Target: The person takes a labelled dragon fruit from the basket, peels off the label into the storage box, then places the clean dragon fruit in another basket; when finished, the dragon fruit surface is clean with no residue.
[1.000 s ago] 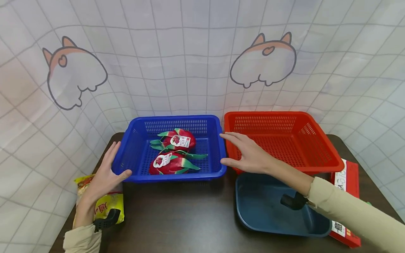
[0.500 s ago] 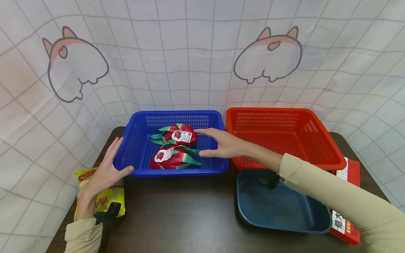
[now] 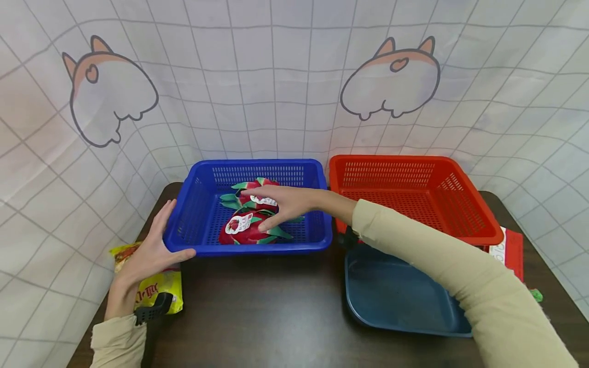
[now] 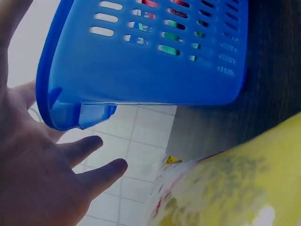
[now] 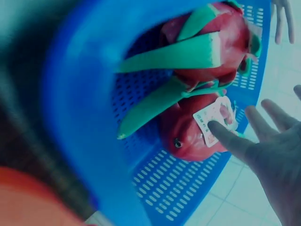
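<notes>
My right hand reaches into the blue basket, over two red dragon fruits with green scales and white labels. Its thumb overlaps the front dragon fruit, and its straight fingers cross the back dragon fruit, partly hiding it. In the right wrist view, a fingertip overlaps the label of one fruit. Beside the basket's left front corner, my left hand has its fingers spread and holds nothing. The left wrist view shows that hand close along the basket's rim.
A red basket stands right of the blue one. In front of it is a dark blue tub, with a red box at its right. A yellow snack bag lies under my left forearm. A tiled curtain hangs behind.
My right hand has moved left from the blue basket's right rim to above the dragon fruits. My left hand has stayed by the left corner. The head view has tilted slightly.
</notes>
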